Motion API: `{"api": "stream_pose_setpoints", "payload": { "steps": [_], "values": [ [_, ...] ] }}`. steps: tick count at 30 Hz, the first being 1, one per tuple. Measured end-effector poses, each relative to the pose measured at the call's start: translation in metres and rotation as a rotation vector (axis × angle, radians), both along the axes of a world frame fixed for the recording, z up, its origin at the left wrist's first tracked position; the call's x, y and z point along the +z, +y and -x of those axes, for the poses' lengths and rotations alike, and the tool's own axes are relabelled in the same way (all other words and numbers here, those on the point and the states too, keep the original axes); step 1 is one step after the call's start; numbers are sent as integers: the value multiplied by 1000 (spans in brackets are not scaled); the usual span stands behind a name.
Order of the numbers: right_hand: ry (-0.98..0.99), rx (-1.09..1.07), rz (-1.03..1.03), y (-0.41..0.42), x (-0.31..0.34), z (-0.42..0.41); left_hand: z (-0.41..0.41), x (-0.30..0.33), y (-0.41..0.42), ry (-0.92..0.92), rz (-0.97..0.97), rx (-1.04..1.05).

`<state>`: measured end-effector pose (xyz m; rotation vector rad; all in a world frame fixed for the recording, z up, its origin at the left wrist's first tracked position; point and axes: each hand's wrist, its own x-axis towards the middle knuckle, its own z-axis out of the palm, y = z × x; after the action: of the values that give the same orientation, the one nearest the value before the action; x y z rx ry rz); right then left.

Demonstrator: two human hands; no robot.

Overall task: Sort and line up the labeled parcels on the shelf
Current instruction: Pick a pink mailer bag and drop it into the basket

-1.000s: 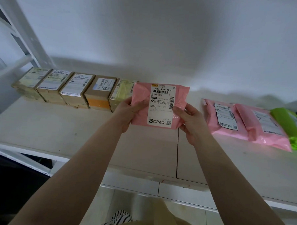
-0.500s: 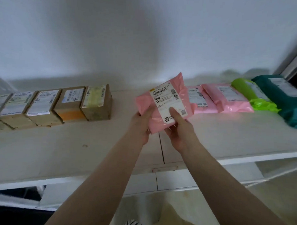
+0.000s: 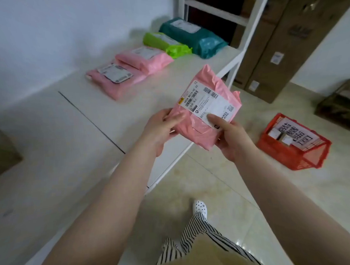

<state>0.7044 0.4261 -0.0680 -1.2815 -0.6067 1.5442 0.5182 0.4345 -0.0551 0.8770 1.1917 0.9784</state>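
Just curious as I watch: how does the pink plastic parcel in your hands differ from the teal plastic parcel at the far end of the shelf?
The pink plastic parcel is held up, tilted; the teal plastic parcel lies flat on the shelf. One is pink, the other teal. The pink one's label faces the camera; the teal one's is blurred. Both are labelled soft bags.

Pink labeled parcel (image 3: 204, 119), tilted, label up
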Motion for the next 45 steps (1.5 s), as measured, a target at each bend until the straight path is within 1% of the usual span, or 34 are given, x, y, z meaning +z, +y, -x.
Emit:
{"api": "stream_pose_setpoints", "payload": {
  "steps": [2, 4, 8, 12, 17, 19, 25, 28, 33, 37, 42, 45],
  "values": [
    [-33, -70, 35, -14, -7, -42, -43, -10, -4, 57, 40, -134],
    [-49, -142, 57, -26, -15, -79, -87, -21, -8, 78, 69, -210],
    [-53, -282, 105, -47, -35, -152, -171, -45, -10, 79, 120, -279],
    [-16, -391, 120, -60, -60, -233, -260, -67, -2, 110, 161, -396],
    [-1, -506, 166, -58, -78, -346, -380, -82, 19, 145, 206, -514],
    [-4, -543, 174, -52, -78, -391, -426, -81, 29, 137, 257, -555],
    [-19, -624, 160, -12, -66, -502, -535, -67, 68, 115, 253, -601],
    [12, -649, 153, 9, -62, -545, -582, -63, 91, 116, 261, -611],
    [57, -674, 177, 52, -72, -613, -658, -72, 142, 116, 294, -596],
    [38, -705, 203, 96, -77, -672, -722, -79, 192, 106, 324, -616],
    [57, -670, 154, 143, -70, -738, -793, -73, 254, 44, 328, -601],
    [38, -655, 180, 168, -72, -774, -834, -70, 290, 56, 365, -559]
  ]
}}
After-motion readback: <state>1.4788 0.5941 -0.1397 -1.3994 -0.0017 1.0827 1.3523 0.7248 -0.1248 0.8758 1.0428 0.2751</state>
